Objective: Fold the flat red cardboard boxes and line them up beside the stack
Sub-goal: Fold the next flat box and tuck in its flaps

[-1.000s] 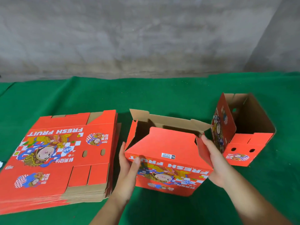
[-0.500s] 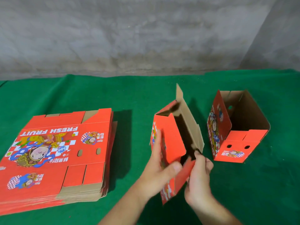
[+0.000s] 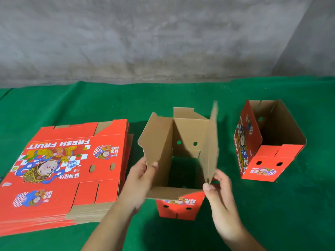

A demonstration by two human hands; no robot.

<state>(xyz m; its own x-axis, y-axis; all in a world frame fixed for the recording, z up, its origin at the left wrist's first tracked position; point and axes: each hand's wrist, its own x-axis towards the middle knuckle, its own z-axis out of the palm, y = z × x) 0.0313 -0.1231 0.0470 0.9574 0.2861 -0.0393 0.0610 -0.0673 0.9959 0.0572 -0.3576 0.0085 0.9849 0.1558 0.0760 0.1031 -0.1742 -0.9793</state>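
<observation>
You have the half-formed red box [image 3: 178,160] standing open between your hands, on the green cloth [image 3: 272,214] at the middle of the near part of the table. Its mouth faces up toward you, and you look down a brown cardboard shaft to the dark cloth at its foot, so I judge the bottom is not yet closed.

Your left hand [image 3: 139,180] grips the left wall, thumb curled over the inside face and fingers behind it. Your right hand [image 3: 220,192] pinches the lower edge of the tall right flap [image 3: 212,142], which stands nearly edge-on to you and is blurred. Both hands hold the same box, one on each long side.

The relation that matters is this: the box's long axis runs away from you, from the near red end panel [image 3: 176,208] with its two holes to the far brown end panel [image 3: 188,140]. The flat stack [image 3: 63,169] lies close on its left, at the near left part of the cloth, and the finished box [image 3: 268,142] stands well apart on the right, its long axis running the same way.

So the row lies to your right, and the right hand is the nearer one to lead the box there. I judge you still need to lock the flaps before it travels; the open shaft may skew if you push from one wall alone. Keep both long walls held while you square it.
</observation>
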